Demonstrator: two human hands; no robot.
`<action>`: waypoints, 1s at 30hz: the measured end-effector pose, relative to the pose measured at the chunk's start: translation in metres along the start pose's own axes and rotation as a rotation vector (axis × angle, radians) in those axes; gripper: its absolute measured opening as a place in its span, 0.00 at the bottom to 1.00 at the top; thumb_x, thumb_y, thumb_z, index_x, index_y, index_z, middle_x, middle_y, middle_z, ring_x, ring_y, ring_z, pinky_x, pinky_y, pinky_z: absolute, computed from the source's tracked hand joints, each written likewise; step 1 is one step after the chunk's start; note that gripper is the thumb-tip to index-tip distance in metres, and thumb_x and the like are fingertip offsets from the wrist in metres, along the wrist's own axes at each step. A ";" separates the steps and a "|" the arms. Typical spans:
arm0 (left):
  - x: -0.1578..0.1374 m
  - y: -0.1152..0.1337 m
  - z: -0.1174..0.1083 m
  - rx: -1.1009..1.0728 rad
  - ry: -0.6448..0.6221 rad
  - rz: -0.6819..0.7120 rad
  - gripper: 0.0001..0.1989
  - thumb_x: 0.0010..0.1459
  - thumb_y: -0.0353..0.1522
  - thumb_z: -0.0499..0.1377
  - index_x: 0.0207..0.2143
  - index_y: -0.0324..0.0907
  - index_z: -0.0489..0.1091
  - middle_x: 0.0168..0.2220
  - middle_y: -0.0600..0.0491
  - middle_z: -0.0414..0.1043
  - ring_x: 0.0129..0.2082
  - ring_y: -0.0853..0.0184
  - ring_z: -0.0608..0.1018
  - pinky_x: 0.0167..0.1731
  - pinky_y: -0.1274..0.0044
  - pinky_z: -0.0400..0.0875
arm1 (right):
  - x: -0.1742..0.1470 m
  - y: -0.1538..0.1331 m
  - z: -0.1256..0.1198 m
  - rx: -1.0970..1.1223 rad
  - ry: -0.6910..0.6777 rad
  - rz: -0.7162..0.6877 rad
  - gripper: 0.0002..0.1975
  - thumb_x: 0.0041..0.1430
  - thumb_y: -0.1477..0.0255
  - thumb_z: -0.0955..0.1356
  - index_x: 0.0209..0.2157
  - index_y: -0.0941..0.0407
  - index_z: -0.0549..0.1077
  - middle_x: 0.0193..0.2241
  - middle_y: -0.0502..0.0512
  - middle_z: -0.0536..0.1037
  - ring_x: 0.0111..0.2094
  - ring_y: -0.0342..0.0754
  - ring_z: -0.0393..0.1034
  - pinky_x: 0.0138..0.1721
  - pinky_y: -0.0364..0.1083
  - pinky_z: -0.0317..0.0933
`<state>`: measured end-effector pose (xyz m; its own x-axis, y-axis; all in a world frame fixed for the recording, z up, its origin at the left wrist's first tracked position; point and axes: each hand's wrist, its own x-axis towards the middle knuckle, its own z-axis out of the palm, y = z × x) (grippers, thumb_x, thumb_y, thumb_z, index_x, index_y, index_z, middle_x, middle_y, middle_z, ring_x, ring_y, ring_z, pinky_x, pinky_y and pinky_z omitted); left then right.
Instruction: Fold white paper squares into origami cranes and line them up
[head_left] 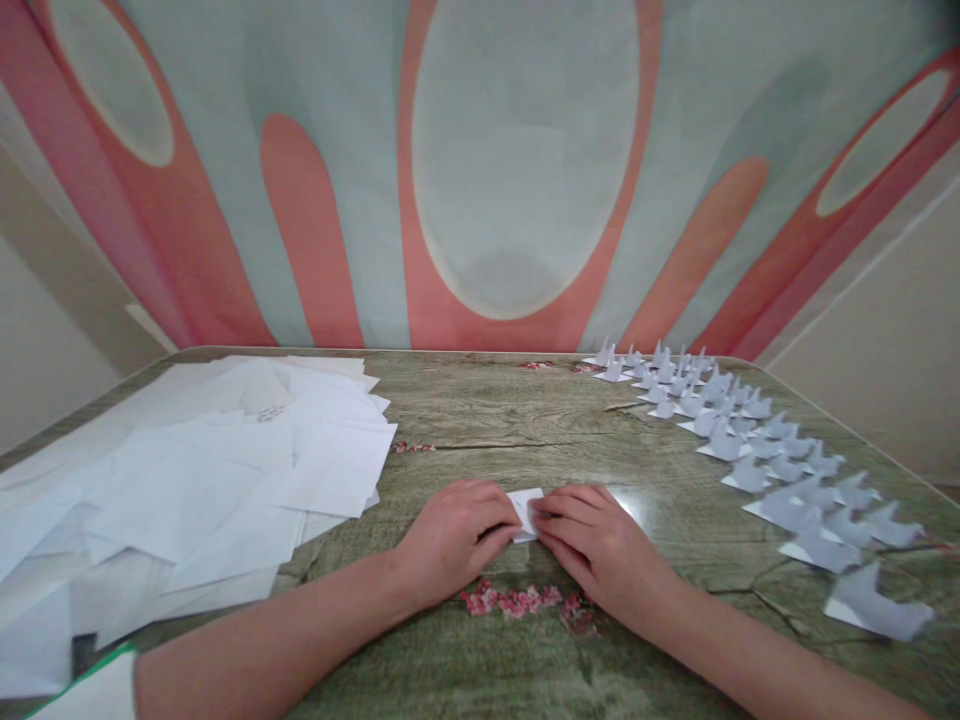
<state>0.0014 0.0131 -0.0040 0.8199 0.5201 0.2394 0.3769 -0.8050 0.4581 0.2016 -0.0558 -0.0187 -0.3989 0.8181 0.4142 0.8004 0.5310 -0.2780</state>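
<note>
Between the counter's (465,400) side edges, left hand (457,535) and right hand (607,550) each clamp a grip on the paper (526,511), likely steadying its 2 sides; sheets (217,470) lie toward the left edge, birds (877,604) the right.

A small white piece of folded paper (526,505) sits between the left hand (461,530) and the right hand (600,540), with fingertips of both touching it. It is compact and looks flat, with straight edges; its top edge slants slightly, rising toward the right. The upper part shows plainly in the gap between the hands, and a narrower strip of white continues down to the lower edge. Fingers cover parts of both sides, so its full outline and number of layers cannot be told. It lies low over the table (487,400); whether it touches the surface is unclear.
</note>
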 end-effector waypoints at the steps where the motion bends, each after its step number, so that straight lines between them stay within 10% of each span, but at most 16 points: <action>1: 0.000 0.001 0.000 0.000 0.006 -0.007 0.09 0.60 0.32 0.52 0.34 0.42 0.71 0.34 0.53 0.72 0.36 0.68 0.72 0.39 0.76 0.65 | 0.000 0.001 0.000 0.002 0.002 0.001 0.09 0.58 0.75 0.64 0.38 0.54 0.74 0.39 0.54 0.76 0.42 0.48 0.67 0.43 0.52 0.62; 30: 0.009 0.004 0.003 0.027 -0.057 -0.031 0.07 0.61 0.31 0.50 0.34 0.41 0.68 0.35 0.53 0.67 0.37 0.67 0.69 0.38 0.76 0.63 | 0.008 0.012 -0.004 0.509 -0.050 0.270 0.07 0.55 0.80 0.65 0.30 0.55 0.73 0.36 0.51 0.74 0.39 0.44 0.67 0.43 0.46 0.60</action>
<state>0.0114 0.0134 -0.0021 0.8303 0.5288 0.1758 0.4138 -0.7964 0.4411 0.2101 -0.0439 -0.0153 -0.2411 0.9421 0.2330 0.5658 0.3315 -0.7550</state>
